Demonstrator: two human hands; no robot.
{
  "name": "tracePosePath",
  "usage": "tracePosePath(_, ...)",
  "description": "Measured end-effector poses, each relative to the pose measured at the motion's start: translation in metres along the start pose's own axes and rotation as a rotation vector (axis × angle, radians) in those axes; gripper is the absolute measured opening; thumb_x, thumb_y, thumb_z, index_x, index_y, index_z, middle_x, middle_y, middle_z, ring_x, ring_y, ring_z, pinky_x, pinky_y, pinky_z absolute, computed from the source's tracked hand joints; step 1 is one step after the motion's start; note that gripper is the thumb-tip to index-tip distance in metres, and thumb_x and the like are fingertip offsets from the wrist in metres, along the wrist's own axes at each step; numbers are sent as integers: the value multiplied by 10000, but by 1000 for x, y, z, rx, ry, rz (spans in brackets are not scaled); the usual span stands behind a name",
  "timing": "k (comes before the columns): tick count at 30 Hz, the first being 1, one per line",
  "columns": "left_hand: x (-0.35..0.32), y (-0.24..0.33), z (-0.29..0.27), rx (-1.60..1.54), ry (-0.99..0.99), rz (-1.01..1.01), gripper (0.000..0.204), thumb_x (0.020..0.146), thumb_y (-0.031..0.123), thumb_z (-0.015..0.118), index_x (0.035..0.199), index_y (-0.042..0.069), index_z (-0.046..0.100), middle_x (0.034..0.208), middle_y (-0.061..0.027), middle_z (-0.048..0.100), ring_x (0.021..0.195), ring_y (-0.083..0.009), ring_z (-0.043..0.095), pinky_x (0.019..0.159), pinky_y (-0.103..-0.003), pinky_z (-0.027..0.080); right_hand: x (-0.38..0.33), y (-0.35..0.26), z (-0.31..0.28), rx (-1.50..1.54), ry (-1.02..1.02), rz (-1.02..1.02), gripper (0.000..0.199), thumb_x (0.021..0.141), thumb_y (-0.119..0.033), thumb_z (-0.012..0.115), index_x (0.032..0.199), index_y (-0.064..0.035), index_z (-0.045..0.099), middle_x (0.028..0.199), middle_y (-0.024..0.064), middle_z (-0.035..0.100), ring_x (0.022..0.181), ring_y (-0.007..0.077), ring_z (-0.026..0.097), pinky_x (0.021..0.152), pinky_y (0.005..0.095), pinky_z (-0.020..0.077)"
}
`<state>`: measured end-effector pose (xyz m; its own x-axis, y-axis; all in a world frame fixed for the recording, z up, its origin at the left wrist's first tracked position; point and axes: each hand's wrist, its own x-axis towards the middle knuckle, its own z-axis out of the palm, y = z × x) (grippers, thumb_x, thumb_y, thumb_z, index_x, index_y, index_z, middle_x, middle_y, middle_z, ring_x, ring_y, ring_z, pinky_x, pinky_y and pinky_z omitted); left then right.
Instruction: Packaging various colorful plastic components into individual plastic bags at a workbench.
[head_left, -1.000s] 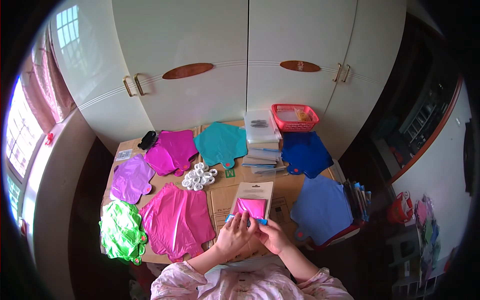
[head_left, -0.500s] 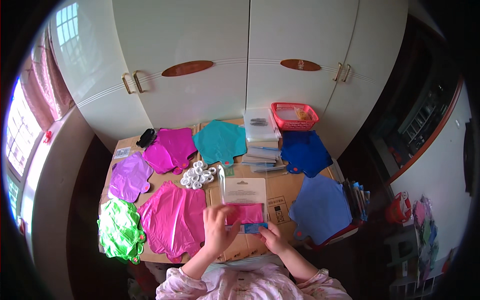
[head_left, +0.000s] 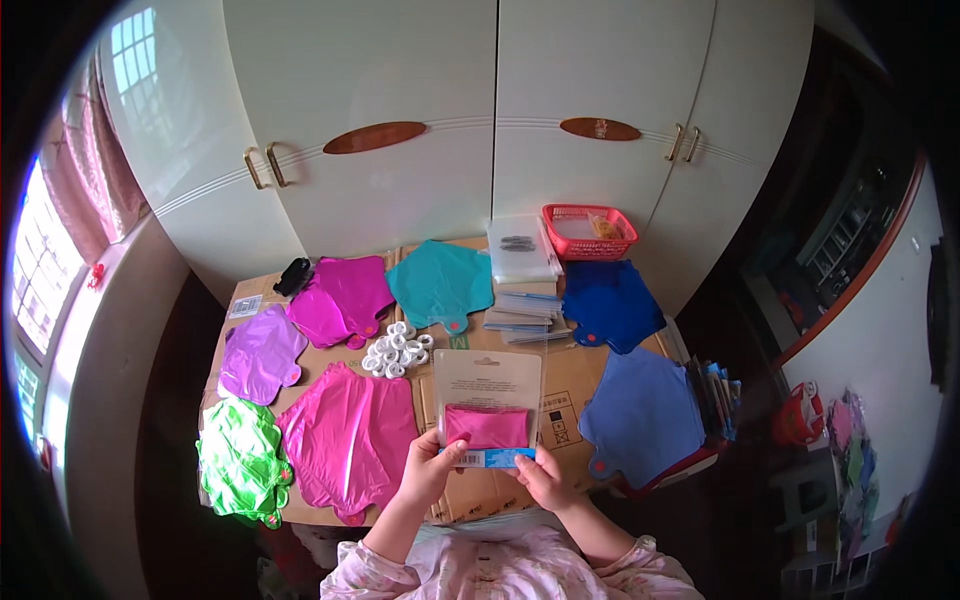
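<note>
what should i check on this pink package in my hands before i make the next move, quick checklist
1. Left hand on the card package: ok, it grips the lower left corner.
2. Right hand on it too: ok, at the lower right corner.
3. A hand free: not ok, both hold the package.
4. Folded pink piece in position: ok, it lies across the lower half, above the blue strip.
5. Hanging slot at the far end: ok.
6. Package closed along every edge: cannot tell, the hands cover the lower corners.
</note>
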<state>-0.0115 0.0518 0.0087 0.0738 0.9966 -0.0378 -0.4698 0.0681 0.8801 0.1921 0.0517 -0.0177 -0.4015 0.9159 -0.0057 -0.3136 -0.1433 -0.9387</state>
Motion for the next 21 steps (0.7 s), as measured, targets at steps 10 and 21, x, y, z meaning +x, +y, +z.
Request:
tracePosePath(10, -12, -2, 5, 119, 129, 230, 76, 869, 47, 656, 928, 6, 680, 830, 6, 665, 729, -39, 565, 655, -207, 459, 29, -55, 11, -55, 7, -240, 204, 916, -141, 591, 1082, -22, 578, 874, -32, 596, 772, 28, 498, 702, 195, 411)
tracePosePath(21, -14, -7, 6, 29, 109, 204, 81, 844, -11, 648, 919, 2, 674, 864, -26, 679, 766, -86, 604, 710, -243, 485, 30, -60, 20, -57, 175, -280, 185, 866, -26, 642, 1043, 24, 654, 944, 52, 669, 860, 85, 586, 786, 230, 455)
